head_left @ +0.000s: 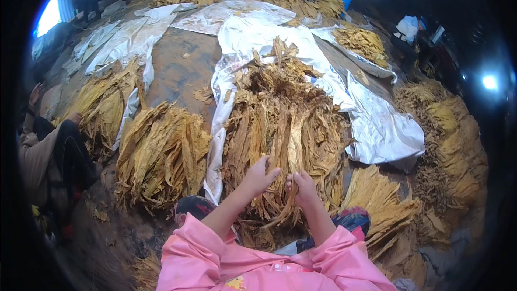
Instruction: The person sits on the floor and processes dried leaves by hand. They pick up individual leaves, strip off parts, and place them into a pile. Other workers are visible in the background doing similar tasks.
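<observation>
In front of me a big heap of dried brown tobacco leaves (253, 129) lies on white sheeting, stems toward my lap. My left hand (258, 178) is held over the near part of the heap, thumb and fingers apart, with nothing visible in it. Close beside it on the right, my right hand (304, 187) has its fingers curled in at the lower end of a paler, long tobacco leaf (295, 140). That leaf stretches away from me over the heap. The right fingertips are partly hidden.
Yellow-brown leaf piles lie to my left (161, 156) and near right (377, 199), with a long bank of leaves (447, 140) farther right. White sheets (382, 129) cover parts of the dirt floor (186, 64). A person (46, 145) sits at the left; others are at the back.
</observation>
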{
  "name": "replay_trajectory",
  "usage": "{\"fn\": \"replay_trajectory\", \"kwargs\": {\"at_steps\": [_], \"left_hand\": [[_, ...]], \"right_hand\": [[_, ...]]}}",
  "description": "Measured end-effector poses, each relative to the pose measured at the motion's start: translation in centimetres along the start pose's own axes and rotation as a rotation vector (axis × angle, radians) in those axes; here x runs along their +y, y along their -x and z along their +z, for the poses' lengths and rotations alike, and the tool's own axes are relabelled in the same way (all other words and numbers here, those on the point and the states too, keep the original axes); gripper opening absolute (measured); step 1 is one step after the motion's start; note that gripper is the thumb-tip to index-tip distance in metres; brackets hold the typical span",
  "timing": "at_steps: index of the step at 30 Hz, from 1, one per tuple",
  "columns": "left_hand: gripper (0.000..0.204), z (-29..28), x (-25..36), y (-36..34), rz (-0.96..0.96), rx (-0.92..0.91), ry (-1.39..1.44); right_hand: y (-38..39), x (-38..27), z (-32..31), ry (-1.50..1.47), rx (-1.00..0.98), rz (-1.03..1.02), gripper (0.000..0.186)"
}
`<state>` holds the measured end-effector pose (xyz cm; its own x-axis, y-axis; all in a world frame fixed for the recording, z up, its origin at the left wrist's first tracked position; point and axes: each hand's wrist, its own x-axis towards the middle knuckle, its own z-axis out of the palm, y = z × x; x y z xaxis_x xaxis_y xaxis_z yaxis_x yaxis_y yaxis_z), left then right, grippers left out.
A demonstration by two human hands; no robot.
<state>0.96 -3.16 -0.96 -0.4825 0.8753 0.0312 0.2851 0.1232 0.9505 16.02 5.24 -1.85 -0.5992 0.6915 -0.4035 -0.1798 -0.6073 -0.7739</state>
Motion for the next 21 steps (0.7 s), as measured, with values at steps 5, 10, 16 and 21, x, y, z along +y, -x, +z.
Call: {"fn": "replay_trajectory", "kwargs": {"at_steps": [5, 10, 16, 21], "left_hand": [[0.064, -3.3, -0.6, -4.0, -0.224, 0.047, 0.353], [0.064, -2.3, -0.5, -4.0, -0.189, 0.055, 0.404], [0.077, -4.3, 1.1, -4.5, -0.210, 0.214, 0.589], [0.080, -7.8, -1.3, -5.9, -0.096, 0.436, 0.395]], "right_hand": [[2.2, 0.7, -0.5, 0.333, 0.039, -0.157, 0.020], [-0.3, 1.7, -3.8, 0.659, 0.192, -0.323, 0.021], [2.2, 3.1, 0.5, 0.494, -0.145, -0.104, 0.019], [3.6, 4.1, 0.5, 0.649, -0.398, -0.011, 0.023]]}}
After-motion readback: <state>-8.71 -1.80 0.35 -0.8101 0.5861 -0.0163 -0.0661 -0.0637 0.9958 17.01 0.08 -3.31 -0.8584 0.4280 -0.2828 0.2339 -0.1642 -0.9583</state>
